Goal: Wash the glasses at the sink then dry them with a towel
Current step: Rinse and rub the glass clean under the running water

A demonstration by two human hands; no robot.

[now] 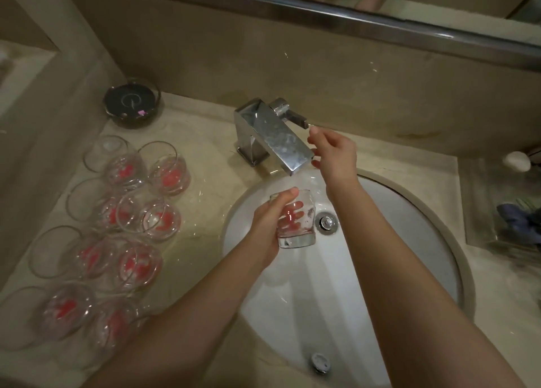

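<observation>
My left hand [270, 223] grips a clear glass [298, 229] with a red mark, held over the white sink basin [395, 241] just below the chrome faucet spout [281, 141]. The glass tilts with its thick base toward me. My right hand [333, 156] is raised beside the spout, just below the faucet lever [295, 118], fingers loosely curled and holding nothing. Several similar glasses [117, 226] with red marks lie on the counter to the left of the sink.
A dark round dish [131, 103] sits at the back left of the beige counter [205, 182]. A clear tray with dark blue items [515, 214] stands on the right. The drain plug [327, 222] lies in the basin. A mirror edge [380, 21] runs along the top.
</observation>
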